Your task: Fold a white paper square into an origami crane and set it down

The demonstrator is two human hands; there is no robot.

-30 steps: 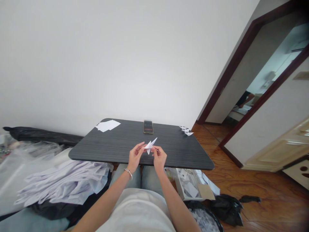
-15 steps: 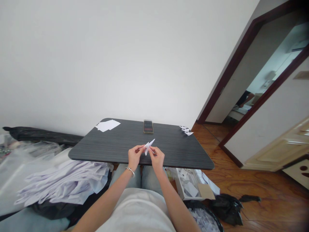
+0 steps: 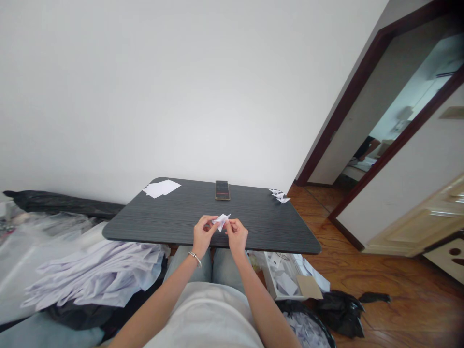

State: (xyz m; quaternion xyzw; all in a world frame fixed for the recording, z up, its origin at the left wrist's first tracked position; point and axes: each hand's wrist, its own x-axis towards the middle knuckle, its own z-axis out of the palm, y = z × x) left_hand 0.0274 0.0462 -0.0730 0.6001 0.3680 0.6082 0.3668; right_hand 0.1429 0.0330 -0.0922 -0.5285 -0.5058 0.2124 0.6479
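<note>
Between my hands is a small folded white paper piece [image 3: 222,221] with pointed ends, held above the near edge of the dark table [image 3: 174,220]. My left hand [image 3: 203,232] pinches its left side between thumb and fingers. My right hand [image 3: 237,234] grips the right side the same way. Fingers cover part of the folds. Several folded white paper figures [image 3: 279,195] stand in a row at the table's right end. Flat white paper sheets [image 3: 162,188] lie at the back left.
A phone [image 3: 222,190] lies at the table's back middle, near the wall. White cloth [image 3: 97,270] is heaped at the left. Below right are an open box [image 3: 284,278], a bin of paper scraps [image 3: 308,328] and a black bag [image 3: 340,311]. A person's arm [image 3: 368,147] shows through the doorway.
The folded paper has turned in my fingers: its long upper-right point now looks shorter and its body wider. Both hands have shifted only slightly.
</note>
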